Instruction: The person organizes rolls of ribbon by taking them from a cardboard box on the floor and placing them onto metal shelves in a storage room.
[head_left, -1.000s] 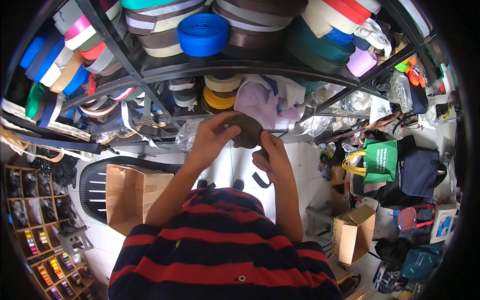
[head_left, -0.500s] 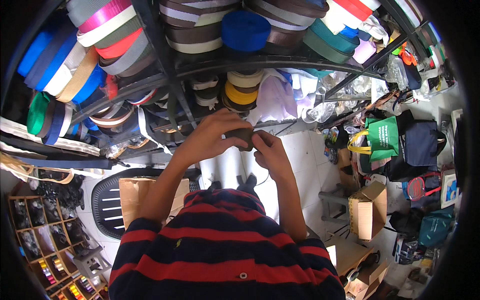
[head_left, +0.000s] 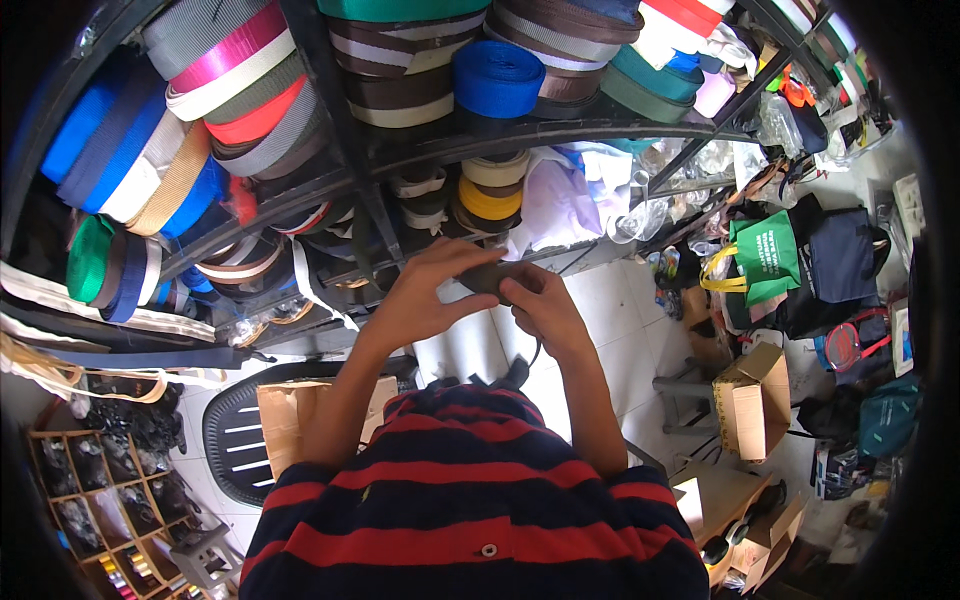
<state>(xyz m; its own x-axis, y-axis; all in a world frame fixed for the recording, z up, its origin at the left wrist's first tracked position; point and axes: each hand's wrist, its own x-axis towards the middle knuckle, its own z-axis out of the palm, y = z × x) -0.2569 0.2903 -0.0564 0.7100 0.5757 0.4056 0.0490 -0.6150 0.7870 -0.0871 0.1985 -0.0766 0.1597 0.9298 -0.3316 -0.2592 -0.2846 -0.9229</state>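
A small roll of dark grey-brown webbing (head_left: 484, 277) is held in front of my chest, between both hands. My left hand (head_left: 422, 296) curves around its left side, with fingers over the top and thumb below. At its right edge, my right hand (head_left: 546, 308) pinches it between thumb and curled fingers. A thin dark strand (head_left: 537, 352) hangs below the right hand. Part of the roll is covered by my fingers. Just beyond my hands, rolls of webbing stand on a black metal shelf (head_left: 450, 143), among them a blue roll (head_left: 498, 80) and a yellow roll (head_left: 488, 200).
Left of me stand a black slatted chair (head_left: 232, 440) with cardboard on it and a wooden compartment rack (head_left: 95, 492). On the right are a grey stool (head_left: 682, 400), an open cardboard box (head_left: 752, 405) and a green bag (head_left: 765, 258).
The view has shifted slightly, so the shelf sits a little lower. Both hands stay on the roll, which now looks flatter and turned more edge-on.
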